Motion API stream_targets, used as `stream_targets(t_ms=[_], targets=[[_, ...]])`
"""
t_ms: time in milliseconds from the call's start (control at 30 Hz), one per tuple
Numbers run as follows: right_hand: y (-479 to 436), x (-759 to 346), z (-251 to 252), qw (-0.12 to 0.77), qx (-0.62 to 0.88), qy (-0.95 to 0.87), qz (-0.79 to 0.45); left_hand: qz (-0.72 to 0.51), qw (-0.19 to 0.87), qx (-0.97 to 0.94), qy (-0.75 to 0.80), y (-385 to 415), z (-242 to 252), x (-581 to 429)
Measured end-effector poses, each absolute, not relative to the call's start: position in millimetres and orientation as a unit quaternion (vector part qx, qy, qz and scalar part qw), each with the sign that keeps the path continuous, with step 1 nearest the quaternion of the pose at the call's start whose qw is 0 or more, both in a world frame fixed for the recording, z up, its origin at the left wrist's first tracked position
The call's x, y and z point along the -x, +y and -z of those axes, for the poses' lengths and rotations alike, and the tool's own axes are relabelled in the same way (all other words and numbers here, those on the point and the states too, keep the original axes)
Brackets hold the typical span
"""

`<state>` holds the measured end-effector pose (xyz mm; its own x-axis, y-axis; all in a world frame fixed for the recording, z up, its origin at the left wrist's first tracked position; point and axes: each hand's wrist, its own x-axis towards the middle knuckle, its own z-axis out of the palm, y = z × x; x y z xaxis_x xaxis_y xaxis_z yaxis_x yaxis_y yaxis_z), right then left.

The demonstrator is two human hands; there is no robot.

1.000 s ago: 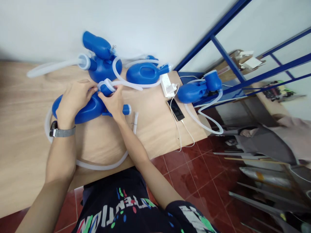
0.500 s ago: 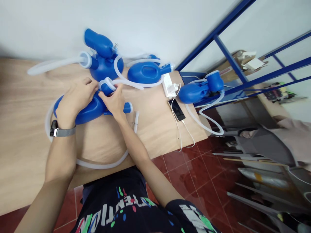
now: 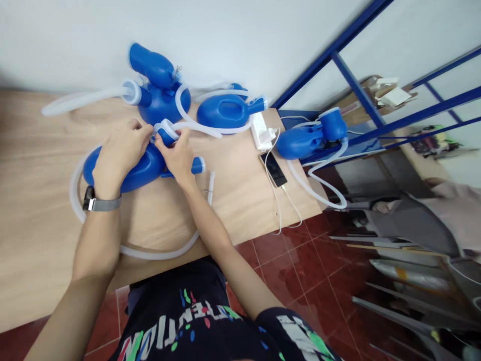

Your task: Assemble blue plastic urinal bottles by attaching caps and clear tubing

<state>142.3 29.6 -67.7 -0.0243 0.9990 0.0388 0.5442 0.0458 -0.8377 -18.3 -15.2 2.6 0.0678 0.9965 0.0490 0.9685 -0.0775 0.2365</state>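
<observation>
The blue bottle point(image 3: 141, 174) is best kept steady on the bench point(image 3: 240, 205) while its neck point(image 3: 164, 136) is worked evenly. The neck is grasped in the right hand's point(image 3: 178, 158) grip; whether it is pinched or only touched by the left hand point(image 3: 120, 150) cannot be told. The bottle is laid left of the power strip point(image 3: 257, 123), long axis aimed roughly at it, neck end nearest.

"Light?"

"Bright, soft, from a source out of view; faint shadow left of the phone point(image 3: 277, 169), between the forearms point(image 3: 214, 230)."

"Glare?"

"Dull sheen on the tiles point(image 3: 280, 263) below the phone."

"Focus?"

"Left hand point(image 3: 121, 153) and right hand point(image 3: 179, 156), left of the phone, fairly clear; far right of it, grey furniture point(image 3: 417, 223) looks dim, stretched and smeared."
</observation>
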Motion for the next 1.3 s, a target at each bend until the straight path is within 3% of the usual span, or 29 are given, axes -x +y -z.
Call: stream_targets(t_ms=[267, 533, 1300], targets=[[29, -139, 69, 0.346, 0.615, -0.634, -0.316, -0.166, 0.150, -0.739, 0.635, -3, 3, 38], [30, -143, 71, 0.351, 0.599, -0.630, -0.348, -0.147, 0.179, -0.725, 0.648, 5, 6, 42], [29, -143, 66, 0.367, 0.589, -0.595, -0.406, -0.142, 0.212, -0.684, 0.683, 7, -10, 28]])
